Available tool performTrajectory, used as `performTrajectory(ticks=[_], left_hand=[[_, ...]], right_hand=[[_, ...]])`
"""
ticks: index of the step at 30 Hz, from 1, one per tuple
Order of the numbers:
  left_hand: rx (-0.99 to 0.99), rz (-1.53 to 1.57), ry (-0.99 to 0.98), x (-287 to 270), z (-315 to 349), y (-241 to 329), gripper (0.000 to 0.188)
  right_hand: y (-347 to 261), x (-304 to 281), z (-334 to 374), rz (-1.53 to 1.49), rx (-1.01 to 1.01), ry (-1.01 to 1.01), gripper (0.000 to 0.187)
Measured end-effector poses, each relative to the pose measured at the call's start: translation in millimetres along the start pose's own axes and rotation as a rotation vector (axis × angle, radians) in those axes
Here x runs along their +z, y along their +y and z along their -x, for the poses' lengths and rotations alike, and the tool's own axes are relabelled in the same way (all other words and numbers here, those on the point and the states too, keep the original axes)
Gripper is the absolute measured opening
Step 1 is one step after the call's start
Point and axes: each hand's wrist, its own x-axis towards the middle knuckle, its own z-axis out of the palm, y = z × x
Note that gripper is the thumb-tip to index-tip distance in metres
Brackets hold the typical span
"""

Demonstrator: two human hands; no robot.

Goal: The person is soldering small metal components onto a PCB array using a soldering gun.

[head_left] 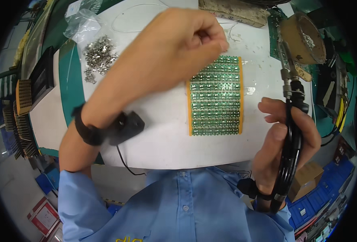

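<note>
My left hand point(190, 44) reaches over the upper left corner of a green circuit board panel point(215, 101) with orange side rails. Its thumb and fingertips are pinched together just beyond the panel's far edge; whatever they hold is too small to make out. Rows of small shiny parts cover the panel, which lies flat on a white sheet point(166, 149). My right hand point(285, 137), right of the panel, is curled around what looks like a soldering iron point(294, 94). This tool has a black grip and cable, and its thin metal end points away from me.
Loose small metal parts point(99, 54) lie heaped at the left beside a clear plastic bag point(81, 24). A round brown container point(301, 38) stands at the far right. Across the back lies a worn block point(235, 12). A black box point(128, 127) with a cable is by my left wrist.
</note>
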Motion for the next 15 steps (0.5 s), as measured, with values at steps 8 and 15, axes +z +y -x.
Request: performTrajectory(ticks=[8,15], left_hand=[[-0.134,0.079,-0.32,-15,-33,4,0.013],[-0.073,-0.024,-0.279,-9,-28,4,0.012]], right_hand=[[19,-22,-12,0.217,-0.152,-0.197,0.048],[34,-33,-9,0.297,-0.281,-0.12,0.052]])
